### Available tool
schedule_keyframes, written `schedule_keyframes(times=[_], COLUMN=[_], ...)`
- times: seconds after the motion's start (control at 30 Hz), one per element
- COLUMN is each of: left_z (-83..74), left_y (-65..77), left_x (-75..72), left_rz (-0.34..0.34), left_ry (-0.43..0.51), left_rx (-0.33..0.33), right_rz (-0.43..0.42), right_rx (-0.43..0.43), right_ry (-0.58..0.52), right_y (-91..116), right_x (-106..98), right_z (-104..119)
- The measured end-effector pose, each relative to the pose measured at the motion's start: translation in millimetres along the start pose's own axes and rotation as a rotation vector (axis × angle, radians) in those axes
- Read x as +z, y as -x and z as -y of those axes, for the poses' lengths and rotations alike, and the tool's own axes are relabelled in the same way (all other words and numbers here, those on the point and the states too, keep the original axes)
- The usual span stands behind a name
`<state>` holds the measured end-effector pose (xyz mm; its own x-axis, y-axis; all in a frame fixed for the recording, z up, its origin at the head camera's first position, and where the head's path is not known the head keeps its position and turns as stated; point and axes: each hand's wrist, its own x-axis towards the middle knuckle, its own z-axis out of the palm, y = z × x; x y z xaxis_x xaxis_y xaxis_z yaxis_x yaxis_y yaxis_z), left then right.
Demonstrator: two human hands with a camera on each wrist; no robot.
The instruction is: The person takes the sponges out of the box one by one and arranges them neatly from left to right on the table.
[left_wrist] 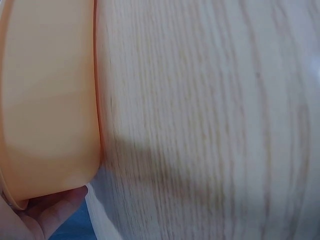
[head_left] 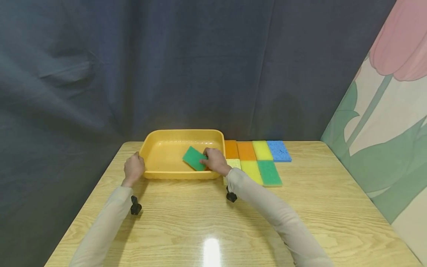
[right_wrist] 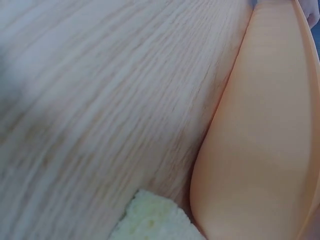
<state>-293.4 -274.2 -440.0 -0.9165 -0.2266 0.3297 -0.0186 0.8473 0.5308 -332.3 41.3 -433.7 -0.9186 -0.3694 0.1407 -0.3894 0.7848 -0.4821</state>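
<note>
A yellow plastic basin (head_left: 166,174) stands at the back of the table. At its left end my left hand (head_left: 134,168) grips the rim; in the left wrist view the fingers (left_wrist: 62,207) curl under the edge. My right hand (head_left: 216,161) reaches over the front right of the basin. It pinches a green sponge (head_left: 194,157) by its right side, tilted over the basin's inside. A small orange patch shows just below that sponge, too hidden to identify. The right hand itself is out of its own wrist view, which shows the basin's outer wall (right_wrist: 255,130).
Right of the basin, flat sponges lie in two rows: orange (head_left: 247,151), yellow (head_left: 262,150), blue (head_left: 278,151) and green (head_left: 269,172) among them. A pale yellow sponge (right_wrist: 155,220) lies close to the basin wall. A dark curtain (head_left: 200,66) hangs behind the table (head_left: 180,218).
</note>
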Motion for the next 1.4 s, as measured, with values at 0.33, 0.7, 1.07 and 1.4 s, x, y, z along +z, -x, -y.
schedule_keyframes(times=[0.33, 0.7, 1.07, 1.4], left_z=[0.8, 2.8, 1.7, 2.0], left_y=[1.8, 1.5, 2.2, -1.0], left_x=[0.8, 0.5, -0.3, -2.2], left_rz=[0.013, 0.016, 0.01, 0.023], left_ry=[0.0, -0.001, 0.0, 0.0], left_rx=[-0.008, -0.004, -0.005, 0.003], right_rz=[-0.063, -0.101, -0.126, -0.12], right_rx=[-0.008, 0.004, -0.015, -0.016], right_ry=[-0.046, -0.102, -0.108, -0.128], right_y=[1.2, 2.6, 3.8, 7.8], right_x=[0.2, -4.0, -20.7, -49.9], right_z=[-1.2, -1.2, -2.7, -21.7])
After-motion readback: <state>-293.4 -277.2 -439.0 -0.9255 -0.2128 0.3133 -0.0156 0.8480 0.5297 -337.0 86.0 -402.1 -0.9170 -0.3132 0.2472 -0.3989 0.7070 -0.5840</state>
